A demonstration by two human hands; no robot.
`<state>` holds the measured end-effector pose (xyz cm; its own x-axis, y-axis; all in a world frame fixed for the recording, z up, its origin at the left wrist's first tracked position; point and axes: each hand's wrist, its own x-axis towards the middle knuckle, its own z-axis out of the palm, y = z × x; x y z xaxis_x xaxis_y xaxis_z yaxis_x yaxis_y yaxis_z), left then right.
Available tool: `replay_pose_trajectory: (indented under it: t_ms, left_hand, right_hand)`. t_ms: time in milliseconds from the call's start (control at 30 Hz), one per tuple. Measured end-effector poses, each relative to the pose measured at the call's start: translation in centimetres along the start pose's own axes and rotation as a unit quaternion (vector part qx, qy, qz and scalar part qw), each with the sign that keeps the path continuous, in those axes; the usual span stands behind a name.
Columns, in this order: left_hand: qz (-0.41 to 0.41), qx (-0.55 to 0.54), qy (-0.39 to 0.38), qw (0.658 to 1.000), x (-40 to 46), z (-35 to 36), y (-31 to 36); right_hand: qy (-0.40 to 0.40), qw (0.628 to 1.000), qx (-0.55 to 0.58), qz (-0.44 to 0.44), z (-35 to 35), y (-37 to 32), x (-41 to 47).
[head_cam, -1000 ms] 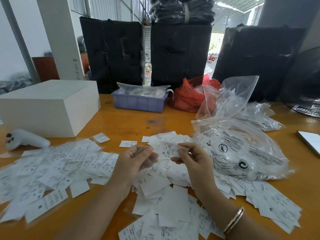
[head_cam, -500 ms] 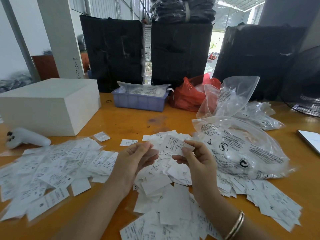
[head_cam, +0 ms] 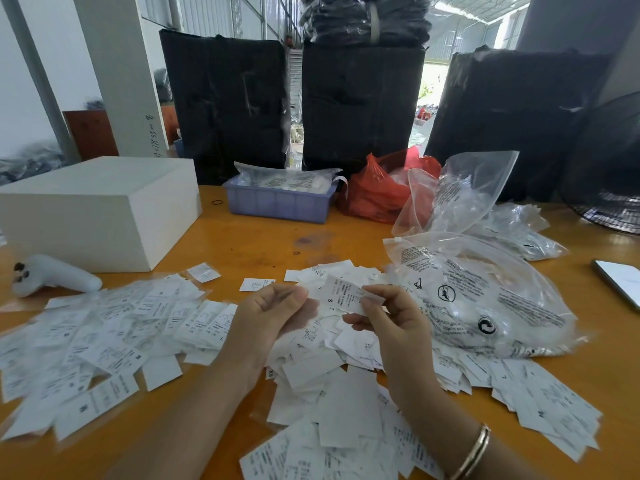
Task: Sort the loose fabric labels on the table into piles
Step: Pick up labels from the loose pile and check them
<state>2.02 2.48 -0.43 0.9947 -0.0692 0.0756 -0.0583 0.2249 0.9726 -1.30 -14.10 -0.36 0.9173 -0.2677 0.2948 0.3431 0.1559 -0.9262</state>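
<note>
Right hand [head_cam: 391, 317] lifted label [head_cam: 343, 297] higher, grip pinching it; left hand [head_cam: 273, 311] loosely curled, holding nothing.

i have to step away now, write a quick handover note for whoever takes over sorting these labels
Right hand pinches one label marked S, lifted over the middle heap.
Left hand is loosely curled beside it; whether it holds anything cannot be told.
Done: a spread of labels lies at left.
Left: the unsorted heap in the middle and right, partly under a clear plastic bag. Place the S label, then continue.
</note>
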Motion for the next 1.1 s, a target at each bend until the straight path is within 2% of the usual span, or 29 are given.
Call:
replay_pose_trajectory:
  t_ms: [133,333,700,1100]
  left_hand:
    - [0.016,0.012,0.0,1.0,-0.01,0.05,-0.16]
    - [0.018,-0.052,-0.007,0.998,0.16,-0.16,-0.09]
    - [0.052,0.05,0.018,0.997,0.21,-0.17,-0.21]
    - [0.075,0.129,0.029,0.988,0.11,-0.06,-0.56]
  right_hand:
    - [0.013,1.0,0.014,0.004,0.02,-0.01,-0.01]
    - [0.011,0.999,0.036,0.007,-0.11,-0.32,0.05]
    - [0.004,1.0,-0.024,-0.006,-0.17,0.16,0.24]
    - [-0.018,0.999,-0.029,0.004,0.33,0.31,0.05]
